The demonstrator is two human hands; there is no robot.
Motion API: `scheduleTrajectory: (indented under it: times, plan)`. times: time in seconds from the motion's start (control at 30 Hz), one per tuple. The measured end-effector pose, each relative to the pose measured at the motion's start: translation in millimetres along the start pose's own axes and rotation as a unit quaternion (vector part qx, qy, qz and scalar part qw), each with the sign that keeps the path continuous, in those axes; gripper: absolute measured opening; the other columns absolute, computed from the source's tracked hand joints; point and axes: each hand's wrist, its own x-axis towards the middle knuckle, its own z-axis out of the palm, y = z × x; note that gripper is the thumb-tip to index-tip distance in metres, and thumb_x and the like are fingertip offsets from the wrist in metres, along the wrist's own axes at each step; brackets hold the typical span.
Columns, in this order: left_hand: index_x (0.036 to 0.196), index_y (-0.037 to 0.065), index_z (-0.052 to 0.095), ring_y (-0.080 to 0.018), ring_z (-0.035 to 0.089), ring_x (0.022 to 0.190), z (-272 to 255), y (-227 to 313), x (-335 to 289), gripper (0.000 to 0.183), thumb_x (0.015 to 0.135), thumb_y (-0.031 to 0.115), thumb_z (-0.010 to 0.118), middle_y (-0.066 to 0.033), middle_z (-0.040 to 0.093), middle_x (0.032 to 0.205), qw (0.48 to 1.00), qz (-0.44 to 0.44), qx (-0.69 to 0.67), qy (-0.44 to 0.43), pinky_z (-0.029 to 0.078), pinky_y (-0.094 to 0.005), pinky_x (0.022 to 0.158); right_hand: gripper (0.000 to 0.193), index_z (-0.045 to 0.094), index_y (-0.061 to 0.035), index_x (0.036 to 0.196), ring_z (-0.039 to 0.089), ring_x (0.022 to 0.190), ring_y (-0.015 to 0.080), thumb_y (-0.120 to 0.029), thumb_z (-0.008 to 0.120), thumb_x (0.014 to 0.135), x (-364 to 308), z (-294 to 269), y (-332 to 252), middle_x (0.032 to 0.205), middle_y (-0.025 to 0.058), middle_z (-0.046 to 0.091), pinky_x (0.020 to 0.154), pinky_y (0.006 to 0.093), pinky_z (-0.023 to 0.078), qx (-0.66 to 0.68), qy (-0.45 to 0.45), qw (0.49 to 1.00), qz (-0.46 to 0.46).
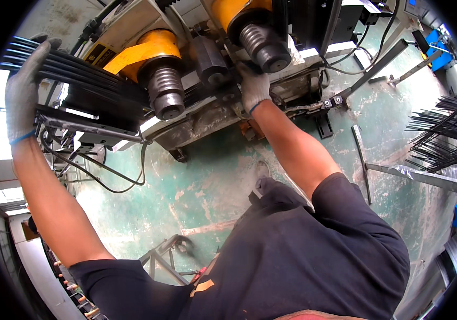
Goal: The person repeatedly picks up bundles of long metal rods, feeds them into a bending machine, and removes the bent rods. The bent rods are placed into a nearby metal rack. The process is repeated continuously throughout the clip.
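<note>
My left hand (23, 96), in a pale grey glove with a blue cuff, is at the upper left across a bundle of long dark metal rods (95, 74). Its fingers curl over the rods' upper side. My right hand (255, 87), gloved alike, reaches into the machine just below its right roller shaft (265, 48). Its fingertips are lost in shadow among the dark parts, so what they touch is hidden. Left of it sits a dark hexagonal block (209, 60). A second ribbed roller shaft (166, 93) sticks out under a yellow housing (148, 48).
Black cables (127, 186) loop down from the machine's left side. At the right, a pile of thin dark rods (442, 133) lies by a metal frame (415, 176). A metal stand (164, 261) is on the worn green floor (148, 213) near my body.
</note>
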Motion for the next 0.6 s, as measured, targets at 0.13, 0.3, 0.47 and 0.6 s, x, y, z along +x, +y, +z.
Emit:
scheduleTrajectory:
  times: [0.13,0.3,0.47,0.6]
  plan:
    - [0.129,0.008,0.071,-0.0176,0.072,0.113,-10,22,-19,0.032,0.108,0.02,0.051,-0.0125,0.075,0.121,0.999,0.016,0.016,0.033,0.053,-0.0315,0.105,0.027,0.069,0.0014,0.115,0.064,0.089,0.017,-0.016,0.07,0.095,0,3,-1,0.105,0.0048,0.073,0.078,0.0346,0.049,0.032,0.033,0.996,0.078]
    - [0.129,0.003,0.071,-0.0229,0.072,0.109,-3,95,-100,0.033,0.107,0.008,0.046,-0.014,0.074,0.119,0.985,-0.043,-0.058,0.156,0.057,-0.0358,0.101,0.019,0.071,-0.0003,0.109,0.064,0.088,0.0138,-0.013,0.071,0.094,-58,-59,-17,0.099,0.0001,0.071,0.079,0.0327,0.052,0.082,0.005,0.993,-0.081]
    - [0.14,-0.005,0.059,-0.0295,0.068,0.115,21,143,-231,0.044,0.101,-0.003,0.039,-0.0232,0.068,0.127,0.987,0.001,-0.063,0.15,0.055,-0.0399,0.102,0.013,0.07,-0.0002,0.102,0.064,0.086,0.0104,-0.011,0.069,0.094,-155,-211,-72,0.092,0.0012,0.071,0.08,0.0291,0.052,0.034,0.046,0.998,0.026]
    - [0.121,-0.005,0.065,-0.0221,0.064,0.096,58,175,-292,0.032,0.109,0.02,0.049,-0.0145,0.066,0.108,0.816,-0.206,-0.455,0.293,0.051,-0.0358,0.092,0.012,0.065,0.0018,0.1,0.069,0.069,0.0178,-0.01,0.065,0.098,-215,-377,-143,0.081,0.0088,0.071,0.066,0.0359,0.058,-0.019,0.177,0.983,0.031]
